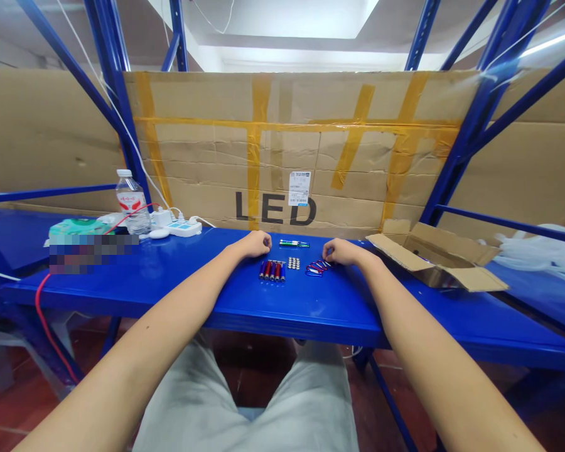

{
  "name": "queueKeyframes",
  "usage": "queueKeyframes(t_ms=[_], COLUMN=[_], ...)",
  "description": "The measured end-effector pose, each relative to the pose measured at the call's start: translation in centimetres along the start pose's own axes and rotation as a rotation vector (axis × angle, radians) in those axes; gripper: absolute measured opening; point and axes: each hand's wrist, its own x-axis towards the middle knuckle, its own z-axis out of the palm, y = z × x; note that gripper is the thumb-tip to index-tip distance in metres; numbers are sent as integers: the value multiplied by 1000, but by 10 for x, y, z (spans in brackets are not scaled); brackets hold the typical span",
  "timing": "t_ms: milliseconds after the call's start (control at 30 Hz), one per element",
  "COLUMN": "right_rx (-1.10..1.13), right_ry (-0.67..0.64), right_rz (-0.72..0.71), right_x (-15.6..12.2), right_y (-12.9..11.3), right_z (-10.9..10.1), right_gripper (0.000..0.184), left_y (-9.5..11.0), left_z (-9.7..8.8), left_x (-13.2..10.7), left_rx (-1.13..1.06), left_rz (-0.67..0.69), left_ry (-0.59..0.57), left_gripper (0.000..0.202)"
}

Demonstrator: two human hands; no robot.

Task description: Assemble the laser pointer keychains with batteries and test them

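My left hand (256, 243) rests on the blue table with its fingers curled in, and nothing shows in it. Just in front of it stands a row of several small metal tubes (272, 271), red and dark blue, like mini flashlight bodies. My right hand (341, 252) also lies curled on the tabletop, its fingertips close beside a small pile of red and blue carabiners (315, 269); no object shows inside it. Between the hands sit several silver button cells (294, 263) in rows. Behind them lies a green slim tube (294, 243), perhaps a screwdriver.
An open cardboard box (433, 254) stands at the right. To the left are a water bottle (132, 204), a white power strip (184, 227) with cables and a green packet (78, 230). A large cardboard sheet (207, 169) closes off the table's back between blue posts.
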Motion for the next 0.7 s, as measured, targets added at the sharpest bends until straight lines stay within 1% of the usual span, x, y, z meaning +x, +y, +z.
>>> queueKeyframes(t_ms=[100,200,367,533,633,700], right_rx=[11,16,28,21,-2,-20], right_ry=[-1,-2,-16,-27,23,69], right_rz=[-3,-2,43,74,78,74], right_x=[1,1,-2,-4,-4,-5], right_y=[1,1,-3,-6,-6,-6], right_z=[1,2,0,-1,-3,-4], right_gripper=[20,20,17,16,15,15], left_y=[1,3,6,6,6,6], left_z=[-1,-3,-7,-10,-14,-17], left_x=[0,-2,-4,-5,-6,-6], left_rx=[-16,-71,-160,-139,-111,-110], left_rz=[-7,-45,-77,-67,-19,21], left_ry=[23,44,44,38,27,-4], left_gripper=[15,14,14,13,16,18])
